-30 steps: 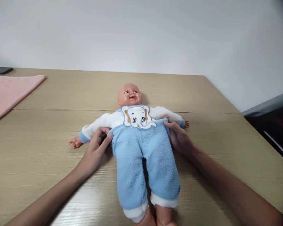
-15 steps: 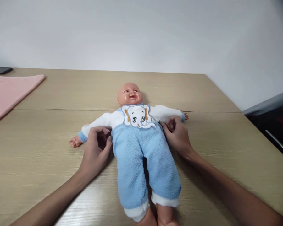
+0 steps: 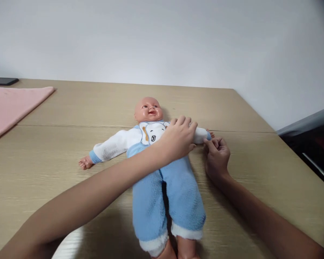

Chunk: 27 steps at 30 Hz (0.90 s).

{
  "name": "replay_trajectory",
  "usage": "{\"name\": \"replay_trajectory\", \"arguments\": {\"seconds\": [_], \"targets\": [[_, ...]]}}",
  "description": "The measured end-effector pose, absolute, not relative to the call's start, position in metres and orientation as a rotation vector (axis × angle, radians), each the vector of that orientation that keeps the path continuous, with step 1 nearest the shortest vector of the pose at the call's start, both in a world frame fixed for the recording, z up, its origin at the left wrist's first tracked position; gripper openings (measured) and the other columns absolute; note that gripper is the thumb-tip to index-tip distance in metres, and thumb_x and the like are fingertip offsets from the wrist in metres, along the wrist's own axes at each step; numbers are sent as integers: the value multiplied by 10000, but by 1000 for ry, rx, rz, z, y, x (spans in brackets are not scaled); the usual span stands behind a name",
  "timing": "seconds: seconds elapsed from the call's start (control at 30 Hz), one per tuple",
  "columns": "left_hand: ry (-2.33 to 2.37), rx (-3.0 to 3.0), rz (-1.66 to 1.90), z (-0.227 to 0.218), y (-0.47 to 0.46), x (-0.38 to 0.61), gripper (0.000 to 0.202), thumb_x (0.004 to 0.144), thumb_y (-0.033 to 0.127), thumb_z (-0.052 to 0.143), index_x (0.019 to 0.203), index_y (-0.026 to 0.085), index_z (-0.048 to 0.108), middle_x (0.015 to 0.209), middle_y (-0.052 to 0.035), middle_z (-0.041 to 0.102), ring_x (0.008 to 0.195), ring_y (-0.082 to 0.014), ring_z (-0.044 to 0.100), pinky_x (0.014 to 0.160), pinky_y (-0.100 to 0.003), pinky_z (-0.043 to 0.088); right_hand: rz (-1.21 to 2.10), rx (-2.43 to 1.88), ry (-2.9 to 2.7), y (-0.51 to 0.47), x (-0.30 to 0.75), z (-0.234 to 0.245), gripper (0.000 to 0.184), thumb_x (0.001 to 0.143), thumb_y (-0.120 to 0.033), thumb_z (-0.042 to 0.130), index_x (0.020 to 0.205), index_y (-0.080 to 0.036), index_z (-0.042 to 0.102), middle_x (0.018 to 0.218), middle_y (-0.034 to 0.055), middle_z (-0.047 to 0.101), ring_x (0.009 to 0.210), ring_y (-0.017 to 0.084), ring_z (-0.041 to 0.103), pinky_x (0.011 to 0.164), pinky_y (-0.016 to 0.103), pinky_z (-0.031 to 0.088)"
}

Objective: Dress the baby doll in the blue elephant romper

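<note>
A baby doll (image 3: pixel 148 199) lies on its back on the wooden table, arms spread, in a light blue fleece outfit with white sleeves and an elephant face on the chest. Across its chest reaches my left hand (image 3: pixel 179 138), fingers bent over the upper part of the sleeve on the right and thumb on the near side; the fingertips are hidden. At that sleeve's blue cuff (image 3: pixel 208 136), my right hand (image 3: pixel 217 154) pinches the edge between thumb and fingers. My left hand and forearm cover part of the elephant face (image 3: pixel 153 133).
On the left of the table (image 3: pixel 97 104) lies a pink cloth (image 3: pixel 16 106). Behind it, a flat dark object (image 3: pixel 2 81) rests near the back edge. A pale wall rises behind, and something black (image 3: pixel 313 144) stands beyond the right edge.
My left hand has left the doll's side on the left and crossed over its chest to the other sleeve. My right hand has shifted right, from beside the torso to the cuff.
</note>
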State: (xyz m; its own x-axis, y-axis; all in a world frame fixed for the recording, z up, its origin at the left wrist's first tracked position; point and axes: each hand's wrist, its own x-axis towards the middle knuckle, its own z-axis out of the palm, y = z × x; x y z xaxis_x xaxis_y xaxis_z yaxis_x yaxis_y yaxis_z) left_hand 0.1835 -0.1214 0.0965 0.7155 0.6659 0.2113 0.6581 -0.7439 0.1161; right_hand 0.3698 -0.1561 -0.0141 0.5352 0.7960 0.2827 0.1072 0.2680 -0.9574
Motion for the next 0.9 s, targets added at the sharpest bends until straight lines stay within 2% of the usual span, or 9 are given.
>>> {"name": "replay_trajectory", "arguments": {"seconds": [0.1, 0.23, 0.3, 0.43, 0.6, 0.73, 0.9], "targets": [[1157, 2836, 112, 93, -97, 212, 500, 1031, 293, 728, 1431, 24, 596, 1471, -271, 682, 1388, -404, 597, 1092, -493, 500, 618, -1223, -896, -158, 371, -14, 583, 847, -407, 903, 725, -268, 350, 700, -84, 307, 641, 132, 293, 591, 270, 290], [1196, 2778, 41, 90, -83, 223, 433, 1006, 169, 690, 1409, 20, 632, 1419, -270, 735, 1334, -384, 667, 1093, -492, 519, 676, -1203, -852, -160, 369, -12, 581, 826, -352, 909, 719, -262, 345, 682, -87, 298, 621, 125, 262, 566, 280, 243], [1200, 2759, 30, 90, -80, 222, 465, 962, 179, 744, 1390, 25, 650, 1413, -272, 735, 1339, -390, 664, 1097, -502, 529, 695, -1189, -831, -160, 368, -11, 601, 823, -348, 916, 723, -263, 329, 685, -89, 281, 609, 120, 261, 558, 288, 236], [1170, 2723, 47, 89, -76, 218, 515, 915, 281, 823, 1351, 52, 672, 1370, -248, 743, 1330, -390, 646, 1004, -476, 593, 669, -1159, -767, -160, 364, -7, 606, 787, -316, 931, 704, -249, 335, 707, -77, 313, 635, 117, 308, 585, 281, 296], [1120, 2706, 371, 94, -71, 213, 499, 945, 261, 780, 1384, 82, 627, 1372, -222, 717, 1311, -386, 626, 1014, -478, 577, 681, -1109, -629, -161, 364, 0, 505, 846, -364, 851, 728, -257, 372, 663, -75, 298, 585, 127, 254, 520, 289, 221], [907, 2689, 728, 111, -71, 199, 461, 963, 219, 767, 1392, 149, 614, 1359, -163, 712, 1246, -341, 653, 1082, -485, 549, 780, -1085, -607, -162, 363, 4, 496, 867, -337, 833, 718, -260, 367, 652, -76, 267, 575, 134, 240, 508, 300, 235], [840, 2640, 1009, 144, -89, 174, 340, 995, 203, 755, 1328, 256, 708, 1525, -77, 597, 1435, -355, 571, 1218, -512, 493, 818, -1074, -664, -163, 363, 5, 496, 878, -348, 828, 704, -260, 372, 647, -77, 242, 568, 138, 216, 512, 333, 197]]}}
